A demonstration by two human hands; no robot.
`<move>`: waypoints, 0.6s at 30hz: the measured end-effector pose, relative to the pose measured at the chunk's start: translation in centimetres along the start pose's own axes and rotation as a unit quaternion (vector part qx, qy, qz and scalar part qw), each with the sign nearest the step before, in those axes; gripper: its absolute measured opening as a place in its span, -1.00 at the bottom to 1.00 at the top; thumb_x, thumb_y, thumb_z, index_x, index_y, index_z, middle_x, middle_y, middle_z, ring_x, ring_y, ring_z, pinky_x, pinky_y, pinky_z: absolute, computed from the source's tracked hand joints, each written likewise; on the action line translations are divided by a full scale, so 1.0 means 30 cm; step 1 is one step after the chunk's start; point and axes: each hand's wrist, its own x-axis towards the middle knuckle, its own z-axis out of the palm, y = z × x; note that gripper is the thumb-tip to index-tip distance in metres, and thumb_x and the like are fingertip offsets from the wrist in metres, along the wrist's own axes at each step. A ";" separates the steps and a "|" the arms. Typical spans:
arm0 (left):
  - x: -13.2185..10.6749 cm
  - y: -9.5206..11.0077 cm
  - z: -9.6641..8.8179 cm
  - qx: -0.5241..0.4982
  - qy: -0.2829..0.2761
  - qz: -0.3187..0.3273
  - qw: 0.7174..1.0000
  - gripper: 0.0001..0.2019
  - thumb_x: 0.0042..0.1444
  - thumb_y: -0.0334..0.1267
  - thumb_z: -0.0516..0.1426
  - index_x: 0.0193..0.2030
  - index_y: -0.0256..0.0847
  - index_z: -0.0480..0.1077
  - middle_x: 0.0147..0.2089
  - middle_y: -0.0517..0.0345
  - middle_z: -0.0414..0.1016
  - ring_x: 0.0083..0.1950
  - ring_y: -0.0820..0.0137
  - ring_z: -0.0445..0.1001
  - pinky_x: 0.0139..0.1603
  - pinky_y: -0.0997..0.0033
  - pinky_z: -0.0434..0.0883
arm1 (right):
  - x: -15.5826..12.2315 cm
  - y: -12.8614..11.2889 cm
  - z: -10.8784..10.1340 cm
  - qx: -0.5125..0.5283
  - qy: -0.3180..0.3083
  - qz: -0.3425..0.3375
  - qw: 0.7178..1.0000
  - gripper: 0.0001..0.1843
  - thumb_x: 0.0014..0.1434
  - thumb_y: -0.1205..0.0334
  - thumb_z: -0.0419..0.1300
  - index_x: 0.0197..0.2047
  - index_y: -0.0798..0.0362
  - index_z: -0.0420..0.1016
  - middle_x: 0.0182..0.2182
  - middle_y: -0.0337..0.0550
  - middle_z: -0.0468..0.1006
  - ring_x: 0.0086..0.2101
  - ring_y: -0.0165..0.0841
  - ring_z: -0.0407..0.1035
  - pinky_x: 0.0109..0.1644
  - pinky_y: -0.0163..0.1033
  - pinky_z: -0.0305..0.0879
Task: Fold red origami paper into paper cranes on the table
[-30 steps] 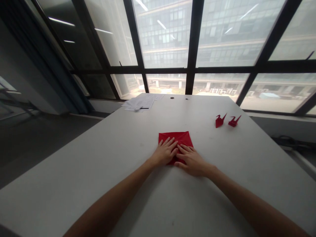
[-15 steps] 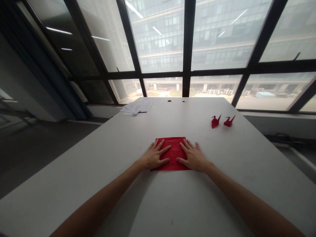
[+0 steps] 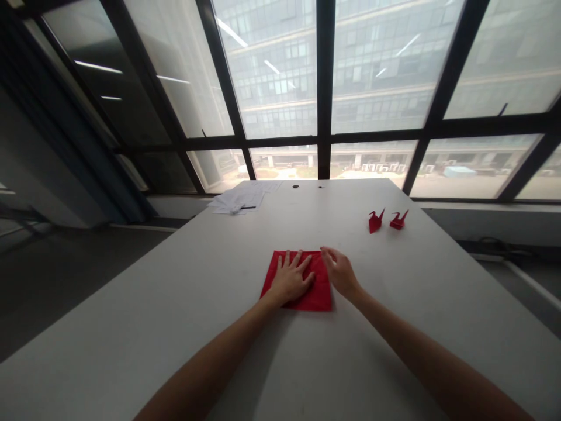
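A square sheet of red paper [image 3: 318,298] with faint creases lies flat on the white table. My left hand [image 3: 291,279] rests palm down on it, fingers spread, covering its middle. At the sheet's far right corner is my right hand [image 3: 339,270], its thumb and fingertips brought together in a pinch at the paper's edge. The curled fingers hide how much of the corner they grip.
Two red folded paper cranes [image 3: 376,222] stand at the right on the table [image 3: 210,275]. Loose white papers [image 3: 241,197] with a dark pen [image 3: 248,207] lie at the far left. Beyond the far edge are tall windows.
My right hand has lifted off flat and closed at the far right corner. My left hand has slid toward the sheet's middle. The view has shifted slightly.
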 end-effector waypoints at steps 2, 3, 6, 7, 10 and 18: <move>-0.004 -0.013 0.003 0.005 -0.002 0.005 1.000 -0.34 0.28 0.22 -0.13 0.44 0.02 0.05 0.51 0.03 -0.09 0.50 -0.18 -0.23 0.40 -0.27 -0.22 | 0.072 -0.007 0.023 0.047 -0.008 0.030 0.998 -0.16 0.35 -0.23 -0.44 0.20 0.15 0.38 0.05 0.20 0.53 0.08 -0.13 0.43 0.19 0.04 0.30; -0.005 -0.016 0.005 0.007 -0.002 0.007 1.000 -0.34 0.28 0.21 -0.13 0.44 0.00 0.05 0.51 0.03 -0.08 0.50 -0.17 -0.23 0.40 -0.26 -0.22 | 0.108 -0.005 0.033 0.065 -0.013 0.050 0.997 -0.15 0.35 -0.21 -0.48 0.15 0.15 0.40 -0.04 0.20 0.58 -0.01 -0.15 0.49 0.11 0.01 0.38; -0.005 -0.015 0.011 0.010 0.004 0.002 1.000 -0.30 0.29 0.22 -0.15 0.45 -0.08 0.03 0.50 0.02 -0.05 0.50 -0.15 -0.20 0.42 -0.22 -0.22 | 0.200 0.017 0.043 0.065 0.000 0.073 0.995 -0.16 0.38 -0.06 -0.58 0.11 0.18 0.39 -0.14 0.23 0.61 -0.12 -0.17 0.56 -0.03 0.00 0.47; -0.005 -0.014 0.013 0.011 0.008 0.000 1.000 -0.29 0.29 0.22 -0.16 0.46 -0.10 0.02 0.50 0.02 -0.04 0.50 -0.14 -0.19 0.42 -0.21 -0.22 | 0.222 0.026 0.040 0.056 0.006 0.075 0.996 -0.18 0.38 -0.01 -0.59 0.12 0.19 0.37 -0.14 0.23 0.61 -0.13 -0.17 0.56 -0.05 0.01 0.48; -0.006 -0.009 0.017 0.011 0.015 0.003 1.000 -0.27 0.28 0.23 -0.17 0.45 -0.15 0.03 0.50 0.00 -0.02 0.50 -0.12 -0.18 0.43 -0.20 -0.22 | 0.259 0.039 0.035 0.006 0.034 0.066 0.997 -0.24 0.39 0.09 -0.58 0.21 0.23 0.29 -0.08 0.24 0.58 -0.05 -0.19 0.52 0.02 0.01 0.44; -0.002 -0.013 0.017 0.011 0.006 0.010 1.000 -0.44 0.37 -0.07 -0.21 0.45 -0.17 0.04 0.49 -0.02 -0.02 0.50 -0.10 -0.17 0.41 -0.23 -0.20 | 0.081 0.022 0.122 -0.190 -0.050 -0.078 0.977 -0.45 0.26 0.31 -0.08 0.28 0.13 0.33 0.25 0.02 0.37 0.25 -0.31 0.20 0.35 -0.17 0.02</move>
